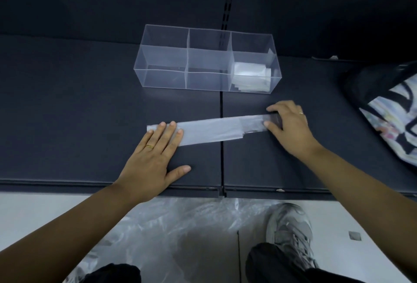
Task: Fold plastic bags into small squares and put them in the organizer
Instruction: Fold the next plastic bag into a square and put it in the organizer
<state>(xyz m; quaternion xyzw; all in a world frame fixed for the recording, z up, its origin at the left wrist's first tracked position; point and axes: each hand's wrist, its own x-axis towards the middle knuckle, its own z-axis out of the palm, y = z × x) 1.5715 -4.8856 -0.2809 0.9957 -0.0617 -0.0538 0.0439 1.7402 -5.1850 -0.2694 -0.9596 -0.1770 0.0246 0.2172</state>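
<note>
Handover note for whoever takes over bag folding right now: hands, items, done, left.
Left hand: flat, pressing the left end of the bag strip onto the shelf.
Right hand: pinching the strip's right end.
Organizer: behind the strip; folded bags in its right-end compartment.
Done: bag folded into a long strip.
Left: fold it square, store it; more loose plastic lies on the floor.

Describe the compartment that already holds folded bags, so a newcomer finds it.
On the dark shelf, find the clear organizer near the back wall. Look at its right end, near row. That compartment alone holds a white stack of folded bags; the others look empty.
</note>
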